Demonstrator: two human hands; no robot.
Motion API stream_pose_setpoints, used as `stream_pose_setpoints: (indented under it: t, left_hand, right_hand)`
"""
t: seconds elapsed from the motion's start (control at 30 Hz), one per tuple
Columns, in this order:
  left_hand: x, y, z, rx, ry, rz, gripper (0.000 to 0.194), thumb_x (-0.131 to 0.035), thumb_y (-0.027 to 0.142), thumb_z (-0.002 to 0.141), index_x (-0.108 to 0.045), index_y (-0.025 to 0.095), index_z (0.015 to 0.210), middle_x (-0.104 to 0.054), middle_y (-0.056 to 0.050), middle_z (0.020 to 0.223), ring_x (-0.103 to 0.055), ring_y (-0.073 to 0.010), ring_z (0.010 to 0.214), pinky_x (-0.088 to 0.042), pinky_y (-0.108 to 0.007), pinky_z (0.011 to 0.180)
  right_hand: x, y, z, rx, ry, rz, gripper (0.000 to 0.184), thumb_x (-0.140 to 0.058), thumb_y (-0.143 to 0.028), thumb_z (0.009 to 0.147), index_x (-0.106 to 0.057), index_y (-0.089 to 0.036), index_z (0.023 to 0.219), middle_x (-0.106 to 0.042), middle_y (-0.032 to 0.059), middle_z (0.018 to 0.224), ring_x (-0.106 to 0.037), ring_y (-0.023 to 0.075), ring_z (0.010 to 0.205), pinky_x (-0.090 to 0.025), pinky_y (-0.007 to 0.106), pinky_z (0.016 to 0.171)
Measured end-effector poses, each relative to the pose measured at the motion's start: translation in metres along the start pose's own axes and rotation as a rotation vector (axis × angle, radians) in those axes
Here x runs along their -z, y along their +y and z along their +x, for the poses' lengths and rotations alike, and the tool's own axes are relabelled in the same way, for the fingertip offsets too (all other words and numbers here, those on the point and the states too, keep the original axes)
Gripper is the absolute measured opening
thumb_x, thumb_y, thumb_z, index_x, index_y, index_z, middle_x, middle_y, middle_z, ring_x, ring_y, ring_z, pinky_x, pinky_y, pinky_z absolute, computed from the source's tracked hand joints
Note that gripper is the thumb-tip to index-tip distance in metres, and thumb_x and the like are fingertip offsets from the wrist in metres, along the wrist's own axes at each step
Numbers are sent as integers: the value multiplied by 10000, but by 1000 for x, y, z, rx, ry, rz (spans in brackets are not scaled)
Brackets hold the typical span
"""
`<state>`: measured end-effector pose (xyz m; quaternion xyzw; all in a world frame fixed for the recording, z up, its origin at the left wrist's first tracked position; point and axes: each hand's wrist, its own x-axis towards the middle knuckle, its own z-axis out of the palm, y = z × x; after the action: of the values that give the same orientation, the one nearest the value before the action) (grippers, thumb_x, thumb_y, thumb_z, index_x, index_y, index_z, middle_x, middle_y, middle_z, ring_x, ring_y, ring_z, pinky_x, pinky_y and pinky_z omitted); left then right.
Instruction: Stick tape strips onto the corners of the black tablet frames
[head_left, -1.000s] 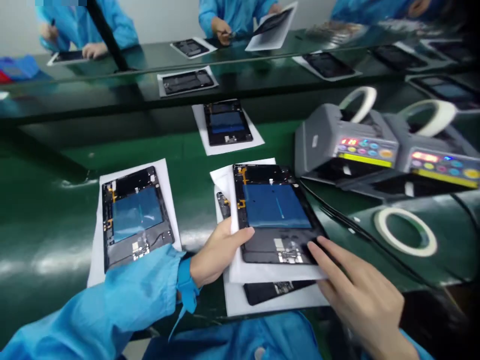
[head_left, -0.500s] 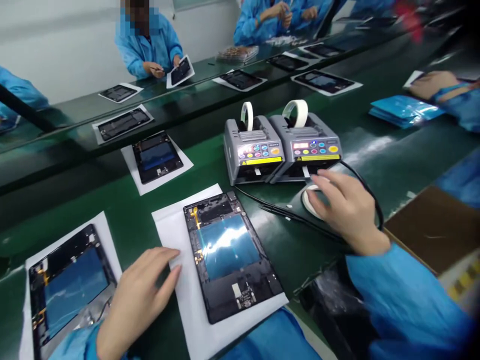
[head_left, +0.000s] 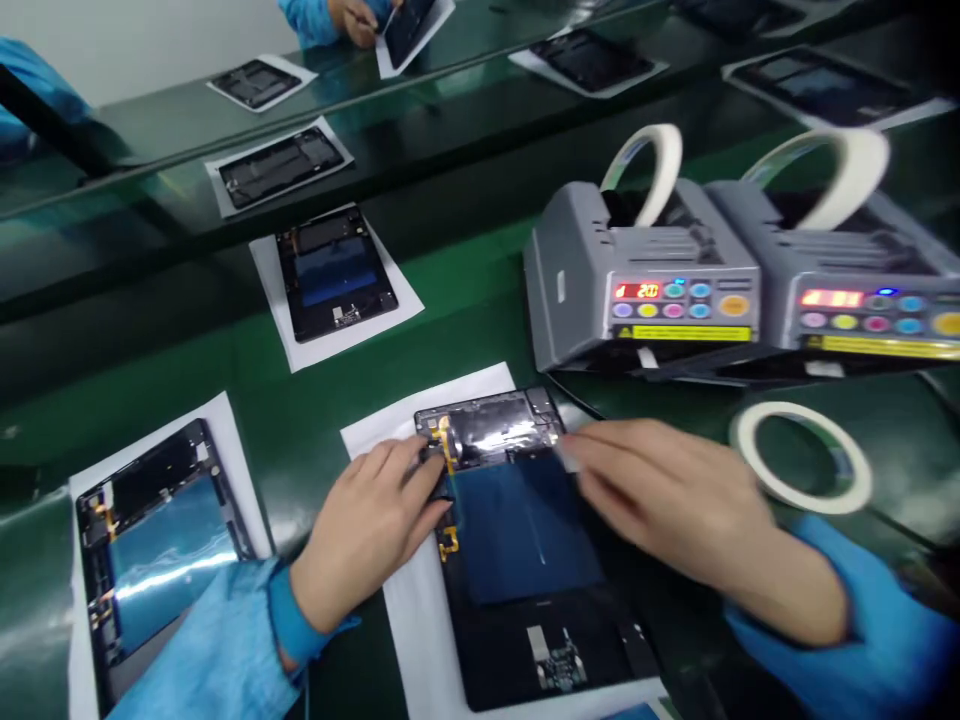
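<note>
An opened tablet [head_left: 525, 540] with a blue-filmed battery and bare boards lies on a white sheet [head_left: 420, 640] before me. My left hand [head_left: 375, 530] grips its upper left edge, fingers bent near the orange flex cable [head_left: 448, 445]. My right hand [head_left: 667, 490] is at the upper right edge, its fingertips pinched on a small whitish strip of tape [head_left: 568, 455], slightly blurred. Right of that hand, a roll of tape [head_left: 801, 408] lies flat on the bench.
Two grey tape dispensers [head_left: 645, 270] with lit panels stand behind, tape rolls on top. Another opened tablet [head_left: 165, 550] lies at left, a further one [head_left: 337, 275] behind it. More tablets rest along the raised ledge [head_left: 420, 190]; across it, a co-worker's hands [head_left: 360, 20] hold one.
My left hand has moved right onto the tablet's edge. My right hand has left the dispensers and come to the tablet with a tape strip. The view has moved closer and lower.
</note>
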<state>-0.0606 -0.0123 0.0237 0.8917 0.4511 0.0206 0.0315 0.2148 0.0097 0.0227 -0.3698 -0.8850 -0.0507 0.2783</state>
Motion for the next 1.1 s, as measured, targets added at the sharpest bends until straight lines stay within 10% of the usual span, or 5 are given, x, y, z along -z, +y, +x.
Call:
stream_pose_setpoints:
  t: [0.27,1.1]
  left_hand:
    - [-28,-1,2,62,91,-43,436,-497,412,911,-550,137,1244,-545,-145,1294,-509,-321,1116,-464,-437,826]
    - [-26,-1,4,80,49,-67,421,-485,387,903,-543,141,1240,-505,-105,1366,-466,-316,1138,-439,-432,819]
  right_hand:
    - [-93,-21,59,10,-74,124,126,-554,-112,840,-624,-133,943,-676,62,917,-624,185,799,-512,310,695]
    - [-81,-26,65,111,-281,-28,165,-539,-172,882,-691,-140,938,-663,54,936,-568,191,809,-486,308,622]
